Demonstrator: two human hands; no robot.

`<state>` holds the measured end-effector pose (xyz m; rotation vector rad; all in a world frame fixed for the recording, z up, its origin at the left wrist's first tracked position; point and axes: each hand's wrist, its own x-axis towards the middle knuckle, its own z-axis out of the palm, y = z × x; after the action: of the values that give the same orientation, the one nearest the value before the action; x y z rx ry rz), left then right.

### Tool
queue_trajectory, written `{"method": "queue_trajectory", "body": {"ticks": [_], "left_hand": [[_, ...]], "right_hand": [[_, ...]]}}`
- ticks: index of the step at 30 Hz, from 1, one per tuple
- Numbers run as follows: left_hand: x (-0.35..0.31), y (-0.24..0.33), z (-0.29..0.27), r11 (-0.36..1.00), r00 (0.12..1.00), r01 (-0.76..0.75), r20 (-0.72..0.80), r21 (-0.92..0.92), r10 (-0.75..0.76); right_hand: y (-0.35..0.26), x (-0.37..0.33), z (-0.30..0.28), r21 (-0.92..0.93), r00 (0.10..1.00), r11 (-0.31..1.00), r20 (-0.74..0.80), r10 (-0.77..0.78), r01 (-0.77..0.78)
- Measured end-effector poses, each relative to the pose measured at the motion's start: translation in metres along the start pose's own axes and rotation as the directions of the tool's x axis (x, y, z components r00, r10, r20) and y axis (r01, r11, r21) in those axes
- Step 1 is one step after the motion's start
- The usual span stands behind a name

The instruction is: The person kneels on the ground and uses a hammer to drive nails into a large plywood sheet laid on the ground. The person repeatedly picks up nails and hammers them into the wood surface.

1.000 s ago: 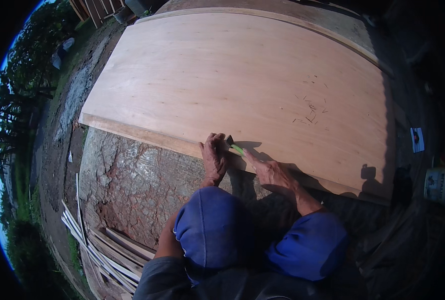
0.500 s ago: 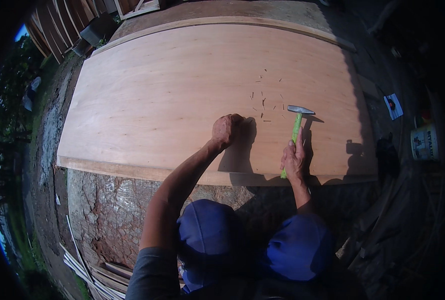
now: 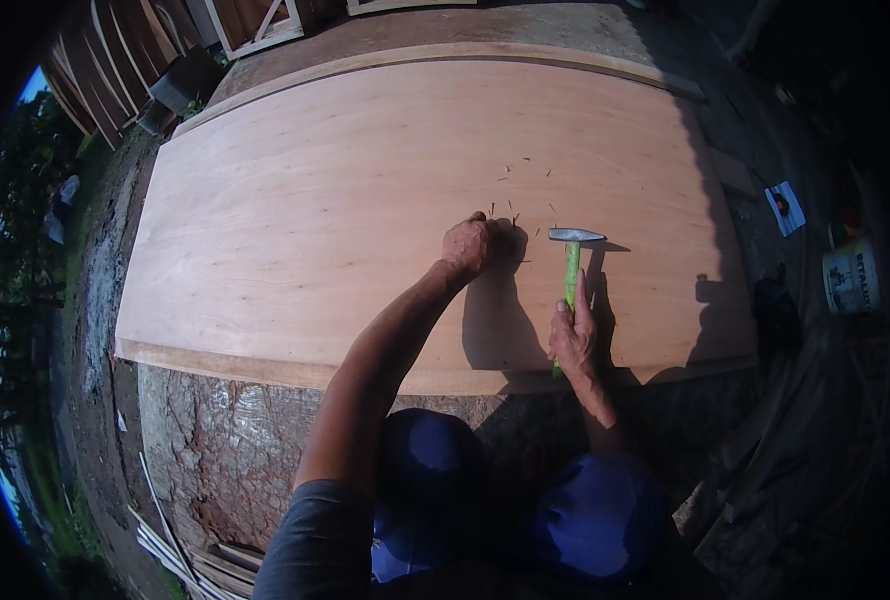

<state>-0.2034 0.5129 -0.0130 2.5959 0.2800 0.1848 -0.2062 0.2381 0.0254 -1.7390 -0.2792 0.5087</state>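
Note:
A hammer [image 3: 573, 265] with a green handle and a steel head is upright in my right hand [image 3: 575, 340]. The hand wraps the lower handle, index finger stretched along it, with the head above the panel. My left hand [image 3: 467, 246] is closed in a pinch over the middle of the pale plywood panel [image 3: 315, 200]; whatever lies between its fingertips is too small or hidden to make out. Several loose nails [image 3: 512, 207] lie scattered just beyond and right of the left hand, which covers part of the group.
Wooden strips run along the panel's near edge [image 3: 265, 368] and far edge [image 3: 465, 52]. Below is a rough, bark-like brown surface [image 3: 215, 430]. A white bucket [image 3: 851, 277] and a paper sheet [image 3: 785, 208] stand to the right. Boards [image 3: 95, 70] lean at the far left.
My left hand has moved slightly right and away from me, up to the scattered nails. The hammer and right hand have shifted a little left and nearer. The view has tilted slightly.

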Motion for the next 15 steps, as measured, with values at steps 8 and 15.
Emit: {"method": "queue_trajectory", "body": {"ticks": [8, 15], "left_hand": [[-0.083, -0.023, -0.035, 0.963, 0.952, 0.202, -0.194, -0.18, -0.236], [-0.29, -0.116, -0.145, 0.369, 0.679, 0.21, -0.136, -0.905, -0.721]], "right_hand": [[0.015, -0.004, 0.013, 0.081, 0.997, 0.994, 0.02, -0.079, 0.077], [0.001, -0.008, 0.028, -0.008, 0.991, 0.996, 0.1, -0.086, 0.088]]}}
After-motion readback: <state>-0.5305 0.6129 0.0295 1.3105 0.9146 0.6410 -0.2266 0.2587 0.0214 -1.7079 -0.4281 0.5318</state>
